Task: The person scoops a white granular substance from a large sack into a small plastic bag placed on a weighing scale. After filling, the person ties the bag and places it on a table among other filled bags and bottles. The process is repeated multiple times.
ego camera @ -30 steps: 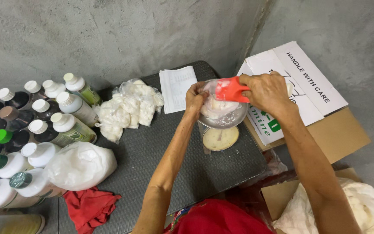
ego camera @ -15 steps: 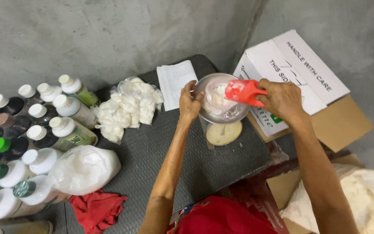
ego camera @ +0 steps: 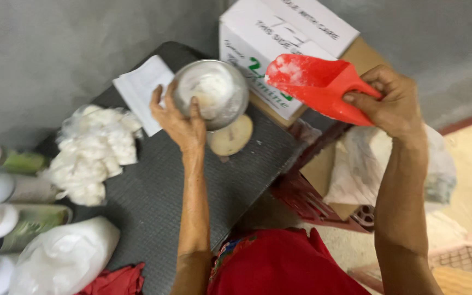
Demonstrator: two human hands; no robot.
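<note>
Red scoop (ego camera: pixel 315 82) gripped in right hand (ego camera: pixel 391 101), lifted clear, only powder dust inside. Left hand (ego camera: pixel 181 123) clasps metal bowl (ego camera: pixel 211 93) on dark mat (ego camera: pixel 154 196); bowl already holds white powder, apparently partly filled.

The bowl (ego camera: pixel 210 94) under the left hand (ego camera: pixel 181 123) looks like brushed metal, dull grey with a soft sheen, white powder matt inside it. The scoop (ego camera: pixel 318 84) in the right hand (ego camera: pixel 391 104) is smooth red plastic, slightly glossy, dusted white near its mouth. Beneath the left wrist the tabletop (ego camera: pixel 154 191) is dark and finely ribbed, matt, like rubber matting. Left of that hand lies a heap of crinkled, shiny clear plastic bags (ego camera: pixel 94 153) and a flat sheet of matt white paper (ego camera: pixel 140 90). Beyond the scoop stands a white cardboard box (ego camera: pixel 285 33), smooth-faced.
</note>
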